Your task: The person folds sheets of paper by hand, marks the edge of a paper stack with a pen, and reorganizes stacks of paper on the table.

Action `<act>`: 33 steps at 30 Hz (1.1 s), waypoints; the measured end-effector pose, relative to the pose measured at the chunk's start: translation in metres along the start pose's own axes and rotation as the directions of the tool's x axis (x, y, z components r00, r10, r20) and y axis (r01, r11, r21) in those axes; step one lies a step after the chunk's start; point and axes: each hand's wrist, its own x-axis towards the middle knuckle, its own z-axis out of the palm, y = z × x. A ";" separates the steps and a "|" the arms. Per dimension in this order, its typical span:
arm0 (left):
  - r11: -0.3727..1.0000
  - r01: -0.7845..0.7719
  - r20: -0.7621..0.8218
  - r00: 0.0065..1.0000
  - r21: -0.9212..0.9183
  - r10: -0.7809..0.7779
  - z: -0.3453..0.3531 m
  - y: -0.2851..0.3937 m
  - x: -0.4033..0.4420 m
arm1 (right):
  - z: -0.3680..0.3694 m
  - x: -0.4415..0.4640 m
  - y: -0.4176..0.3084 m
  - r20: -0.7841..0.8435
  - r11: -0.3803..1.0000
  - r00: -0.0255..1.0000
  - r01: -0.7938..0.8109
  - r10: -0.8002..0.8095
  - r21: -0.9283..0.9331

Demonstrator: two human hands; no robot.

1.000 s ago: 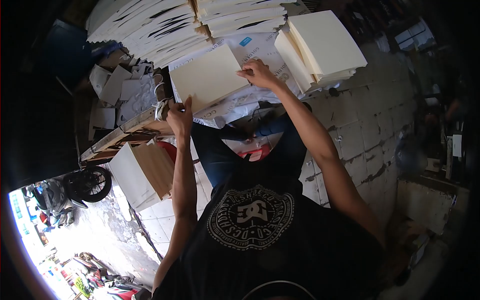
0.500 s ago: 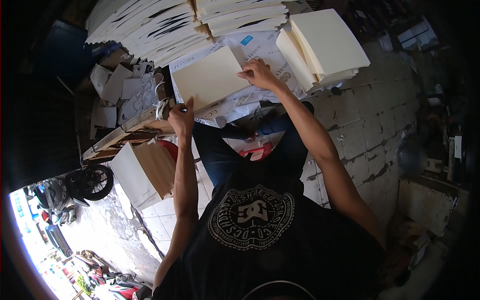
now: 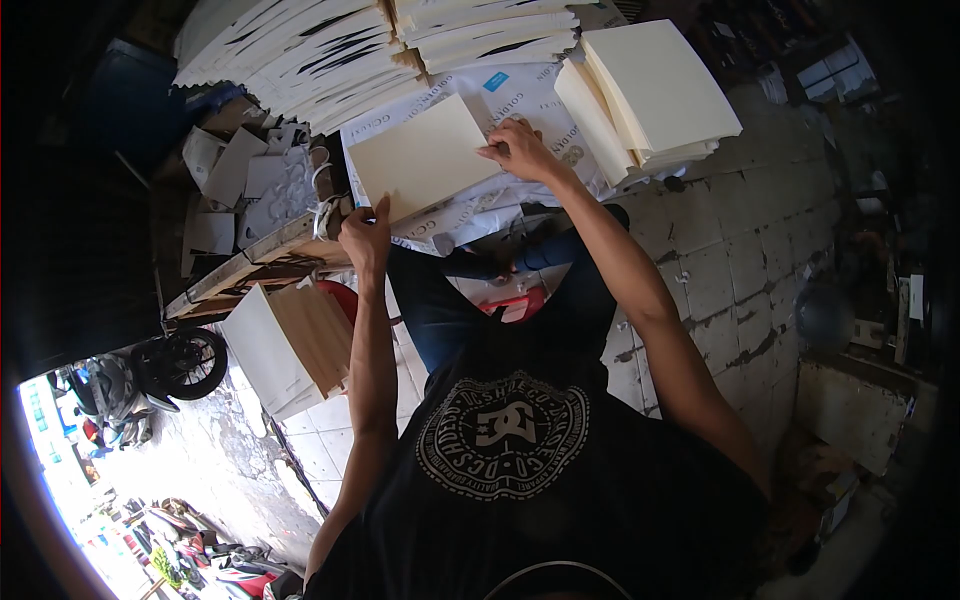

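Note:
A cream rectangular board (image 3: 420, 155) lies on the printed white wrapping sheet (image 3: 500, 112) in front of me. My left hand (image 3: 366, 236) grips the board's lower left corner between thumb and fingers. At the board's right edge, my right hand (image 3: 518, 150) has its thumb and fingers pinched on it. To the right of that hand stands a pile of cream boards (image 3: 660, 90), part of it leaning at an angle.
Tall stacks of cream sheets (image 3: 290, 60) rise behind the board. Paper scraps (image 3: 270, 180) fill a space at the left, beside a wooden edge (image 3: 250, 262). Another stack of boards (image 3: 272, 350) sits lower left, near a motorcycle wheel (image 3: 190, 364).
The board and both hands have shifted very slightly to the right in view. The grip of both hands looks the same.

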 end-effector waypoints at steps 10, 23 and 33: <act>1.000 -0.005 -0.001 1.000 -0.002 0.005 0.001 0.001 0.001 | -0.005 -0.001 -0.004 -0.003 1.000 1.000 0.009 -0.009 -0.022; 0.999 0.011 0.023 1.000 0.052 -0.012 0.002 -0.002 0.003 | -0.023 -0.030 -0.021 0.041 0.920 0.946 0.321 -0.321 -0.225; 0.994 0.087 0.103 0.992 -0.074 -0.079 -0.018 0.003 -0.006 | -0.018 -0.028 -0.020 0.007 0.916 0.947 0.312 -0.321 -0.251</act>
